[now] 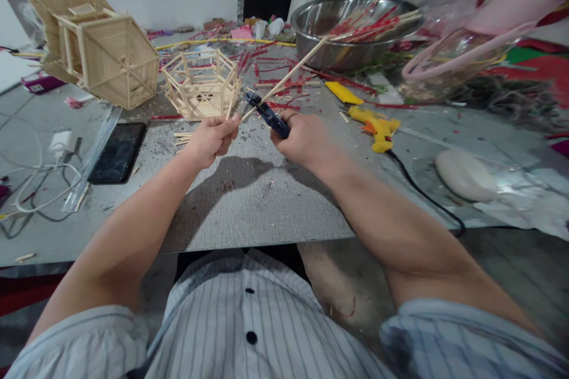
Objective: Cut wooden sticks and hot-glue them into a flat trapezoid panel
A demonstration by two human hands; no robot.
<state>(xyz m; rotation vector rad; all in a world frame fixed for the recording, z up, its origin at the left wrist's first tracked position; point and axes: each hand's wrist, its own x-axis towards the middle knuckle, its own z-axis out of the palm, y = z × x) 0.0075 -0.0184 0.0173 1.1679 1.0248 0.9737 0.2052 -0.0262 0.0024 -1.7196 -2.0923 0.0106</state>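
Note:
My left hand (215,139) pinches the near end of a long, thin wooden stick (296,69), which slants up to the right toward the metal bowl. A short piece of stick also stands up at those fingers. My right hand (302,137) is wrapped round dark blue pliers or cutters (269,116), whose jaws lie across the long stick close to my left fingers. Just behind my left hand sits a small open hexagonal stick frame (202,86). Several short cut sticks (183,138) lie on the table beside my left wrist.
A larger stick-built hexagonal model (118,62) lies tilted at the left, behind a black phone (118,153). A steel bowl (311,53) of sticks stands at the back. At the right are a yellow glue gun (376,126) and a pink-handled basket (413,74). Red scraps litter the tabletop.

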